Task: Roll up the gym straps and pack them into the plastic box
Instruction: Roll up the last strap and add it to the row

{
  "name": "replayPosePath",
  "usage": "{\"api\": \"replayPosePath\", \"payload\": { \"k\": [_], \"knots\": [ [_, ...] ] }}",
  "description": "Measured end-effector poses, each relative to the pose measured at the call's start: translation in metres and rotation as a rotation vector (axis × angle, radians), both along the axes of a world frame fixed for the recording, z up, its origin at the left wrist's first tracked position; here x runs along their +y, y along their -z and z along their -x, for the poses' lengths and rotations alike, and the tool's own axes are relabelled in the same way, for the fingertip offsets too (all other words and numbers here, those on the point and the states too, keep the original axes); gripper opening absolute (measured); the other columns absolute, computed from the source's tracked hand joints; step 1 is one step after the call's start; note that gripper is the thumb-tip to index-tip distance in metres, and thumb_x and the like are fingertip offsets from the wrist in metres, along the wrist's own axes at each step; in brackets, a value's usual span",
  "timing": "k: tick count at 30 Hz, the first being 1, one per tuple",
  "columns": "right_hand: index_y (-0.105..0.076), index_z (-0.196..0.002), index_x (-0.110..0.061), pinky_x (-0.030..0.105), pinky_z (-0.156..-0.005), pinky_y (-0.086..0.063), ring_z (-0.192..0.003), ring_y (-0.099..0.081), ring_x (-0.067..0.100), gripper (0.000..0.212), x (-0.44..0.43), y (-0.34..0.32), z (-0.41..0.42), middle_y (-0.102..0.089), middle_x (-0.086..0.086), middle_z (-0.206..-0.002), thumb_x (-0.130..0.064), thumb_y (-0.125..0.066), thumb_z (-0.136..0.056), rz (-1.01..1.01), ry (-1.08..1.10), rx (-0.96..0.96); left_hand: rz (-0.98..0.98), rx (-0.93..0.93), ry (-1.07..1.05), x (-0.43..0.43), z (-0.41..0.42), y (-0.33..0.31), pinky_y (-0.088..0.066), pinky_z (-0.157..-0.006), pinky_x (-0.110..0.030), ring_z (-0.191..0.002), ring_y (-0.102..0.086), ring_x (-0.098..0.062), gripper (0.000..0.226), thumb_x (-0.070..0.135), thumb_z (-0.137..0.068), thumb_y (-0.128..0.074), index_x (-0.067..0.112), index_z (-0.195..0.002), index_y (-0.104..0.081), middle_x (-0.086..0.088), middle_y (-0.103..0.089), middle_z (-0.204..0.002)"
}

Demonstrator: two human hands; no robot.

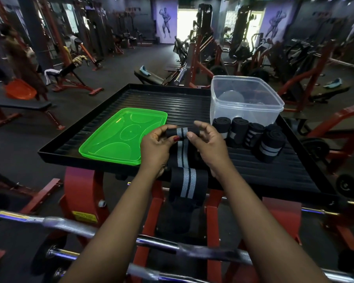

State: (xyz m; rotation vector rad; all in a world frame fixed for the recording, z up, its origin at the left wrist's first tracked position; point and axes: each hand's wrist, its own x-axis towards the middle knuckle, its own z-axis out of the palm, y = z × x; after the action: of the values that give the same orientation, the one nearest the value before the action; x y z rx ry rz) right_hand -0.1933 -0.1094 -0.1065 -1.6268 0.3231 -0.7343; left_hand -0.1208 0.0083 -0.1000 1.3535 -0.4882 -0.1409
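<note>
Our left hand (pixel 154 148) and right hand (pixel 210 146) each pinch one end of the half-rolled black gym strap with grey stripes (pixel 182 132), held above the black ribbed tray (pixel 151 99). Its tail hangs over the near rim. Bare ribs lie beyond the roll. A green plastic lid (pixel 115 139) lies at the left. A row of rolled black straps (pixel 270 148) sits just before the clear plastic box (pixel 245 111), whose contents we cannot tell.

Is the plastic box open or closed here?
Open: the plastic box has no lid on; the green lid lies apart on the black tray.
</note>
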Motion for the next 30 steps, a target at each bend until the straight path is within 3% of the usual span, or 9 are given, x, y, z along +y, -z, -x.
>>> {"api": "replayPosePath", "payload": {
  "k": [4,6,9,13,17,22,25,27,30],
  "knots": [
    [-0.065,-0.124,-0.013,0.034,-0.106,-0.046,-0.114,-0.061,0.007,0.032,-0.001,-0.001,0.0,-0.068,-0.005,-0.121,-0.024,-0.062,-0.094,0.199,0.065,0.028,-0.007,0.025,0.001,0.0,-0.001,0.0,-0.054,-0.075,-0.02,-0.074,-0.066,-0.004,0.027,-0.01,-0.081,-0.063,0.01,-0.098,-0.068,-0.002,-0.07,-0.086],
    [-0.066,-0.124,-0.012,0.034,-0.108,-0.043,-0.119,-0.06,0.009,0.032,0.002,-0.004,0.002,-0.066,-0.002,-0.126,-0.027,-0.051,-0.101,0.109,0.031,0.033,0.01,0.058,0.007,0.0,-0.002,-0.001,-0.053,-0.071,-0.018,-0.072,-0.065,-0.002,0.026,-0.012,-0.083,-0.06,0.01,-0.096,-0.067,-0.001,-0.069,-0.085],
    [-0.069,-0.113,-0.012,0.034,-0.096,-0.05,-0.102,-0.067,0.016,0.03,0.002,-0.006,0.006,-0.072,0.006,-0.109,-0.023,-0.042,-0.104,-0.084,-0.056,0.008,0.003,0.069,0.03,-0.001,-0.003,-0.001,-0.053,-0.072,-0.017,-0.074,-0.064,-0.003,0.026,-0.013,-0.085,-0.056,0.006,-0.099,-0.066,-0.001,-0.068,-0.086],
    [-0.067,-0.112,-0.004,0.013,-0.062,-0.05,-0.069,-0.067,0.001,0.026,0.001,-0.008,0.01,-0.074,-0.005,-0.08,-0.009,-0.044,-0.102,-0.175,-0.117,-0.003,-0.054,0.045,0.029,-0.002,-0.006,0.003,-0.053,-0.077,-0.018,-0.082,-0.063,-0.009,0.03,-0.012,-0.087,-0.055,0.006,-0.11,-0.064,-0.004,-0.068,-0.094],
    [-0.072,-0.098,-0.014,0.025,-0.067,-0.044,-0.082,-0.055,0.023,0.025,-0.001,-0.006,0.006,-0.074,0.0,-0.082,-0.007,-0.049,-0.1,-0.184,-0.081,0.001,-0.162,-0.069,0.006,-0.003,-0.011,0.006,-0.049,-0.087,-0.02,-0.088,-0.062,-0.009,0.038,-0.008,-0.087,-0.058,0.007,-0.121,-0.061,-0.004,-0.067,-0.102],
    [-0.073,-0.094,-0.018,0.027,-0.067,-0.044,-0.084,-0.055,0.027,0.026,-0.005,-0.002,0.004,-0.075,-0.001,-0.081,-0.006,-0.052,-0.098,-0.172,-0.035,-0.007,-0.247,-0.154,0.013,-0.003,-0.014,0.008,-0.042,-0.107,-0.035,-0.119,-0.057,-0.019,0.045,-0.002,-0.087,-0.061,0.007,-0.13,-0.056,-0.013,-0.061,-0.127],
    [-0.074,-0.099,-0.015,0.023,-0.065,-0.047,-0.077,-0.059,0.022,0.023,-0.005,-0.002,0.005,-0.075,0.003,-0.087,-0.008,-0.052,-0.098,-0.147,-0.018,0.007,-0.284,-0.2,-0.029,-0.003,-0.014,0.008,-0.045,-0.104,-0.032,-0.114,-0.06,-0.017,0.042,0.003,-0.086,-0.064,0.011,-0.128,-0.059,-0.011,-0.064,-0.123],
    [-0.072,-0.106,-0.009,0.017,-0.063,-0.049,-0.072,-0.065,0.008,0.023,-0.003,-0.004,0.005,-0.074,0.004,-0.09,-0.013,-0.05,-0.101,-0.153,-0.004,0.017,-0.255,-0.203,-0.068,-0.003,-0.013,0.009,-0.048,-0.095,-0.02,-0.104,-0.063,-0.01,0.039,0.002,-0.086,-0.065,0.01,-0.124,-0.062,-0.008,-0.067,-0.118],
    [-0.072,-0.11,-0.015,0.014,-0.074,-0.047,-0.088,-0.066,0.002,0.03,0.001,-0.005,0.002,-0.074,0.001,-0.103,-0.032,-0.048,-0.101,-0.126,-0.028,0.034,-0.242,-0.22,-0.146,-0.004,-0.009,0.009,-0.045,-0.078,-0.004,-0.085,-0.061,0.007,0.035,0.001,-0.084,-0.067,0.01,-0.118,-0.066,0.0,-0.069,-0.106]
  ]
}}
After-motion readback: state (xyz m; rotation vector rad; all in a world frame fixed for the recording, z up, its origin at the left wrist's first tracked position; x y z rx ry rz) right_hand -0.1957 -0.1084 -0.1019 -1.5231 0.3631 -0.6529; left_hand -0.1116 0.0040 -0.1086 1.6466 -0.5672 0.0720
